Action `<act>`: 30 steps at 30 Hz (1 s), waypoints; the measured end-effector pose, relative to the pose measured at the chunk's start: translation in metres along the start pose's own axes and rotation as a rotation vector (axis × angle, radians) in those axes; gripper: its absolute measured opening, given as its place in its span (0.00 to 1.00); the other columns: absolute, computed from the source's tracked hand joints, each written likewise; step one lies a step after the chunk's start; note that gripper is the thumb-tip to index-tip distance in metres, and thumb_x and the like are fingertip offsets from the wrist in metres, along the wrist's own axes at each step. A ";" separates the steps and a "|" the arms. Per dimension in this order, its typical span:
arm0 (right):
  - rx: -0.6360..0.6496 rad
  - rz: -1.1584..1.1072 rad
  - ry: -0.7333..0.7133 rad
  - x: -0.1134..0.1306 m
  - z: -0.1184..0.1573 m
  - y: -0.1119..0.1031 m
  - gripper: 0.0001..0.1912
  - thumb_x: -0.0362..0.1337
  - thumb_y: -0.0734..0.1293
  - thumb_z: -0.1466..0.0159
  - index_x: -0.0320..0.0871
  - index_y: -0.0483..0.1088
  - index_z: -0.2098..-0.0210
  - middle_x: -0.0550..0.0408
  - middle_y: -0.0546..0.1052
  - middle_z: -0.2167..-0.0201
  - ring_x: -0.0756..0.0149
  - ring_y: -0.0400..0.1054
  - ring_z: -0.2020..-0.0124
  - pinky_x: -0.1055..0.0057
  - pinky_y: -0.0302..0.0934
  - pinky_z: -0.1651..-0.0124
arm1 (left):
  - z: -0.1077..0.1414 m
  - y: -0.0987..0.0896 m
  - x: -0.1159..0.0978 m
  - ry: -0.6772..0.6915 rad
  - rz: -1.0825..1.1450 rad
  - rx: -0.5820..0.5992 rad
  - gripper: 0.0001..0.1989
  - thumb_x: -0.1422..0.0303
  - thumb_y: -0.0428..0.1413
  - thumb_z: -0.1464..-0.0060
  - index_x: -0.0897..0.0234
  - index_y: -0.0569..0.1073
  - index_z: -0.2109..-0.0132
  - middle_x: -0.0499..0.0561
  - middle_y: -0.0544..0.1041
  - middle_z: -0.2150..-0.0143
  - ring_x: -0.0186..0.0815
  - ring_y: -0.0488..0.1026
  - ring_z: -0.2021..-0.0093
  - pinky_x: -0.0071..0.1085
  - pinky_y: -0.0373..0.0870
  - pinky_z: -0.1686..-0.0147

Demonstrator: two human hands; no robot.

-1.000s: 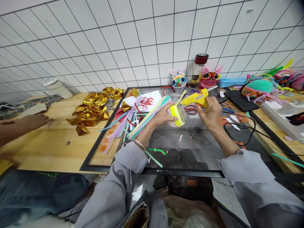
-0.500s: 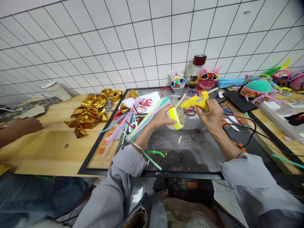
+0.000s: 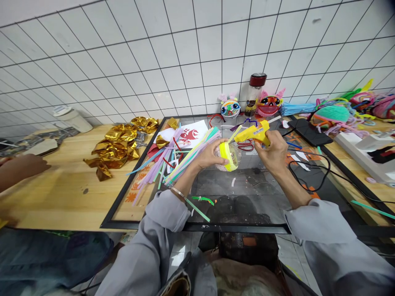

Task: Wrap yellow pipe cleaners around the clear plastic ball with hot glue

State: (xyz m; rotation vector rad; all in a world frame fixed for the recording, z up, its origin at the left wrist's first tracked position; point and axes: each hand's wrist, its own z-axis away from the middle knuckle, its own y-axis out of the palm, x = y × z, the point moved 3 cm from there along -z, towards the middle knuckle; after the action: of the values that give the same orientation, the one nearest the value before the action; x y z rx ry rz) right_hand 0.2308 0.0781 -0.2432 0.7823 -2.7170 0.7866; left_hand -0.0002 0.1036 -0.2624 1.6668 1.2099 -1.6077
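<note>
Only the head camera to go on here, so: the left hand (image 3: 208, 156) is wrapped round a clear, round plastic tub with a bright yellow band at its rim (image 3: 226, 153), thumb on the band; it's up over the black-framed, see-through panel (image 3: 212, 185), mouth tipped toward the right; the right hand (image 3: 273, 147) grips a yellow plastic glue gun (image 3: 253, 133) by its handle, nozzle aimed at the rim; can't tell if the tip touches, or if the trigger's squeezed; hands are apart, each busy with its own thing; a pale yellow strip (image 3: 235, 133) pokes up by the nozzle, and a bundle of pastel strips (image 3: 189, 158) lies by the left wrist; I'd call this the gluing step, at the band; next move calls for a steady tub, a light trigger and fingertips well clear of hot glue, imo.
</note>
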 end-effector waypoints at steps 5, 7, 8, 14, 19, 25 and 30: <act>0.015 0.008 -0.003 0.000 0.000 -0.001 0.05 0.36 0.66 0.43 0.46 0.66 0.68 0.53 0.69 0.72 0.58 0.66 0.67 0.65 0.60 0.65 | 0.001 0.000 0.002 -0.015 0.023 -0.002 0.48 0.60 0.71 0.72 0.67 0.68 0.40 0.56 0.72 0.43 0.50 0.67 0.41 0.39 0.63 0.40; 0.029 0.006 -0.003 0.000 0.000 -0.002 0.04 0.36 0.66 0.43 0.46 0.66 0.68 0.53 0.69 0.72 0.58 0.66 0.67 0.64 0.60 0.65 | 0.001 0.000 0.002 -0.019 0.033 -0.006 0.49 0.60 0.71 0.73 0.67 0.68 0.40 0.56 0.72 0.43 0.50 0.67 0.40 0.40 0.63 0.40; 0.034 0.003 -0.002 0.000 0.000 -0.003 0.04 0.36 0.66 0.43 0.46 0.66 0.68 0.53 0.69 0.72 0.58 0.65 0.67 0.64 0.60 0.65 | 0.001 0.000 0.002 -0.020 0.037 -0.007 0.49 0.59 0.71 0.73 0.68 0.68 0.40 0.56 0.72 0.43 0.51 0.67 0.40 0.40 0.63 0.40; 0.063 -0.040 0.002 0.001 -0.002 -0.005 0.05 0.35 0.65 0.45 0.46 0.63 0.70 0.55 0.68 0.72 0.59 0.64 0.68 0.65 0.60 0.65 | 0.002 0.001 0.001 -0.015 0.053 0.015 0.47 0.61 0.71 0.73 0.66 0.70 0.41 0.55 0.75 0.47 0.50 0.69 0.43 0.40 0.66 0.42; 0.057 -0.091 -0.024 0.004 -0.004 -0.010 0.09 0.36 0.65 0.44 0.47 0.57 0.74 0.56 0.66 0.74 0.63 0.62 0.71 0.67 0.58 0.67 | 0.002 0.001 0.001 -0.015 0.064 0.007 0.47 0.62 0.71 0.74 0.67 0.70 0.41 0.55 0.74 0.46 0.49 0.69 0.42 0.39 0.65 0.42; 0.088 -0.121 -0.061 0.006 -0.005 -0.017 0.12 0.37 0.65 0.43 0.48 0.54 0.75 0.57 0.65 0.75 0.64 0.60 0.73 0.67 0.56 0.69 | 0.003 0.001 -0.002 -0.030 0.044 0.012 0.48 0.62 0.71 0.73 0.67 0.69 0.41 0.56 0.72 0.43 0.50 0.67 0.40 0.39 0.61 0.38; 0.101 -0.095 -0.031 0.002 -0.003 -0.014 0.12 0.39 0.65 0.42 0.48 0.54 0.74 0.56 0.66 0.74 0.63 0.61 0.71 0.67 0.57 0.68 | 0.003 0.001 -0.002 -0.022 0.055 0.025 0.48 0.62 0.71 0.73 0.68 0.69 0.41 0.57 0.73 0.43 0.50 0.67 0.40 0.40 0.62 0.39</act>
State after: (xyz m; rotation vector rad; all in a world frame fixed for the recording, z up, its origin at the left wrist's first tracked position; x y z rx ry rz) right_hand 0.2366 0.0686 -0.2336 0.9453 -2.6614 0.9025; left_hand -0.0006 0.1003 -0.2614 1.6786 1.1277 -1.6104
